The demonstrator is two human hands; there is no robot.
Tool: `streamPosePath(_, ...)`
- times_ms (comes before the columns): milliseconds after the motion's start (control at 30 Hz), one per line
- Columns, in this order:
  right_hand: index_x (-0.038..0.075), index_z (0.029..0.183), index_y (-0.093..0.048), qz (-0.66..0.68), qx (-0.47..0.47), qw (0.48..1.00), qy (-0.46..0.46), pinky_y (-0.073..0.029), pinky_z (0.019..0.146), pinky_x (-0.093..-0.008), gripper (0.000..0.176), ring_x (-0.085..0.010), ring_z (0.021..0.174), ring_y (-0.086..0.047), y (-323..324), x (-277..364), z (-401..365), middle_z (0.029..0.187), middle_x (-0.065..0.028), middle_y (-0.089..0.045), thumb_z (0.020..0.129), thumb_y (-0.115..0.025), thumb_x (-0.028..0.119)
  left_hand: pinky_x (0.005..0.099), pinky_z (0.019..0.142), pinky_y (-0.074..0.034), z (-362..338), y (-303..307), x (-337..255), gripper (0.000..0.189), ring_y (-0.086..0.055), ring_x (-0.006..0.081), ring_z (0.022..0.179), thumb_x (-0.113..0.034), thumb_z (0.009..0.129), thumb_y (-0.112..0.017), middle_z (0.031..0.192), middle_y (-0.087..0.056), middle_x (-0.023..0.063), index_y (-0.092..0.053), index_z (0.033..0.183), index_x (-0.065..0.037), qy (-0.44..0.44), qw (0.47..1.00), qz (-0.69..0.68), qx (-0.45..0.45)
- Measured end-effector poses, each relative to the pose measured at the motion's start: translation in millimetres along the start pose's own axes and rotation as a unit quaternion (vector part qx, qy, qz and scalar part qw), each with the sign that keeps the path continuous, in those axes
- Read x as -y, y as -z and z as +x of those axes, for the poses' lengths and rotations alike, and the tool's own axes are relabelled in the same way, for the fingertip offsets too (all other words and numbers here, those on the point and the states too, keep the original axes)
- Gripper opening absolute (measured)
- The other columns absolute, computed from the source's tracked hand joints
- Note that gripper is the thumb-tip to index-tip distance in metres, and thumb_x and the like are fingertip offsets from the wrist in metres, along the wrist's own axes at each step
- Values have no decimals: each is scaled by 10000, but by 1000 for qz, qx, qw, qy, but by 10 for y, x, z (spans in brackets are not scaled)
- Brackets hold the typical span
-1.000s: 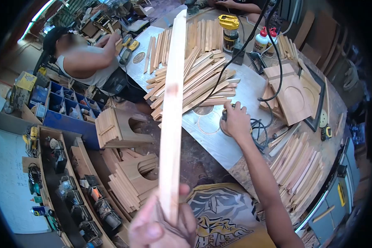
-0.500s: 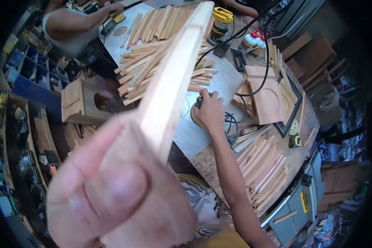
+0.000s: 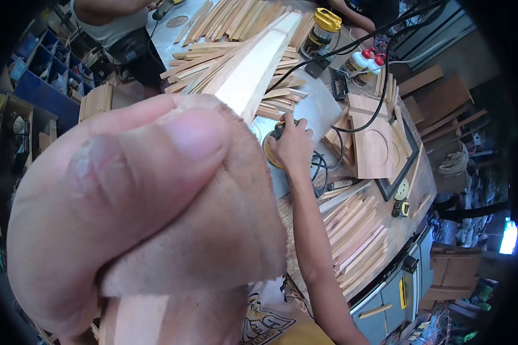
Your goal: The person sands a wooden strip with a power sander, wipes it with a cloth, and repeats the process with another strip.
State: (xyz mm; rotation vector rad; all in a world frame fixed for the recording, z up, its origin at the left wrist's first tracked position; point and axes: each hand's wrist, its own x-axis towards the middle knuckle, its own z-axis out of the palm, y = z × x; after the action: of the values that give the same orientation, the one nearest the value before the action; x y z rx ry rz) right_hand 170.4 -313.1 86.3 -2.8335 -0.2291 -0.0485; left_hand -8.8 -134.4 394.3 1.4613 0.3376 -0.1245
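Observation:
Close to the camera, my left hand (image 3: 132,190) is closed around a long pale wooden strip (image 3: 262,72), thumb pressed on top. A tan, frayed-edged sheet (image 3: 213,230), like worn sandpaper, is wrapped over the strip under the thumb. The strip points away over the table, and part of it shows below the sheet. My right hand (image 3: 296,144) rests closed over a round-based power sander (image 3: 273,146) on the table, its body partly hidden by the fingers.
Loose wooden strips (image 3: 230,63) are piled beyond, with another stack (image 3: 357,241) at near right. Wooden panels (image 3: 374,146), cables, a yellow-topped tool (image 3: 327,23), red-capped bottles (image 3: 365,60) and a tape measure (image 3: 400,209) lie around. A co-worker (image 3: 112,23) stands at far left.
My left hand and the tan sheet have moved up along the strip, filling more of the view. My right hand stays on the sander. The view has shifted slightly.

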Motion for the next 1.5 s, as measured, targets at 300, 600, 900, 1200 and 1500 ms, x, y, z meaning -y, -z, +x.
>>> streamPosePath(300,159,1254,-545,4,14,1000,1,-567,762,-518,585,-437,1039,-610,-59,63,112,1177,-205,-546,759,-816,313,242,745,-525,26,-19,39,633,-632,112,842,-229,964,-653,997,-642,96,-413,1484,40,5,1000,-16,8)
streamPosePath(600,139,1312,-518,4,37,999,10,-566,771,-553,608,-489,940,-661,1,137,153,1157,-262,-560,783,-760,319,260,806,-529,188,62,456,568,-621,105,924,-147,983,-645,1078,-623,70,-432,1489,-3,79,995,9,66)
streamPosePath(900,107,1308,-484,8,53,994,91,-553,831,-534,683,-459,947,-670,17,-116,133,1094,-227,-609,754,-794,356,288,848,-514,653,803,3889,489,-607,122,926,-112,966,-661,1017,-626,72,-502,1412,8,61,998,-23,14)
streamPosePath(1200,198,1248,-608,-55,111,975,185,-555,845,-488,560,-409,992,-660,385,-206,-422,1104,-194,-597,721,-780,279,529,805,-544,481,613,4073,421,-700,455,913,-437,915,-706,928,-721,273,-677,1024,-32,192,901,388,-24)
streamPosePath(1500,157,1193,-647,7,87,970,227,-558,814,-492,506,-408,960,-652,209,96,-600,1100,-192,-577,719,-774,280,578,880,-530,503,559,4129,372,-667,512,981,-376,930,-650,997,-699,318,-653,1092,-42,199,874,442,-33)
